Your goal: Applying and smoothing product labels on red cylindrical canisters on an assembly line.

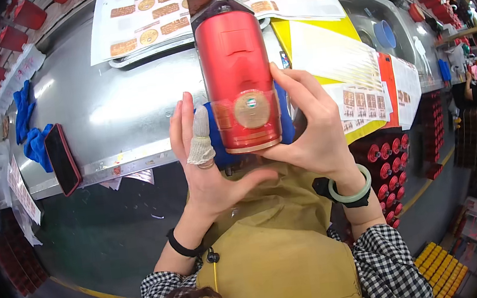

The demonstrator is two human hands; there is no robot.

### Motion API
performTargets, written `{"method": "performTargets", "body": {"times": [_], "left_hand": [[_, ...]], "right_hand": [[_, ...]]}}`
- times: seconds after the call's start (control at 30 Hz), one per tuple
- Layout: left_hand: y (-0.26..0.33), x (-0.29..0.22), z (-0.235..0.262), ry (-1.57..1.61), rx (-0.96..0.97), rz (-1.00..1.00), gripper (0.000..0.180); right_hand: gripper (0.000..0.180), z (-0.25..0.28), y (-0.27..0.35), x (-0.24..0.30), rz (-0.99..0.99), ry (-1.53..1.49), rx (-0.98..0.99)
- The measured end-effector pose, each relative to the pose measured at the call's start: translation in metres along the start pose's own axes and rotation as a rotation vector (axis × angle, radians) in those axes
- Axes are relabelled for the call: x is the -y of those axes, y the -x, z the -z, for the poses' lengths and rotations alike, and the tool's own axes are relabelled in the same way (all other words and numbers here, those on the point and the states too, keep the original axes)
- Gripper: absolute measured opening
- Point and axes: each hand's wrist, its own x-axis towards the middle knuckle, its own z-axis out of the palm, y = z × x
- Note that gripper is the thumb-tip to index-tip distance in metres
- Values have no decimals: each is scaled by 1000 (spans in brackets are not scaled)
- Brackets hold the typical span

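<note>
A glossy red metal cylinder (234, 55) lies in front of me, its far end against a dark angular holder (221, 5). Near its lower end sits a round gold decal (252, 110) under what looks like clear film. My right hand (312, 120) grips the cylinder's right side, thumb at the near end and fingers along the edge. My left hand (206, 173) is open beside the left side, fingers stretched and thumb out; one finger wears a whitish fabric cover (200, 141). Whether it touches the cylinder I cannot tell. Blue material (225, 157) shows beneath the cylinder.
Decal sheets (146, 12) cover the back of the metal table (127, 97). More sheets (334, 55) lie on yellow material at right. A phone (64, 160) and blue gloves (23, 111) are at left. A blue cup (384, 34) stands in a basin; red cylinders are racked at right.
</note>
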Motion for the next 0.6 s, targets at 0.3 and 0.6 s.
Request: {"method": "performTargets", "body": {"times": [0.3, 0.6], "left_hand": [[-20, 7, -9, -30, -33, 21, 99], [-13, 19, -2, 236, 157, 117, 114]], "right_hand": [[74, 11, -12, 12, -144, -196, 44], [54, -4, 5, -21, -559, -841, 25]]}}
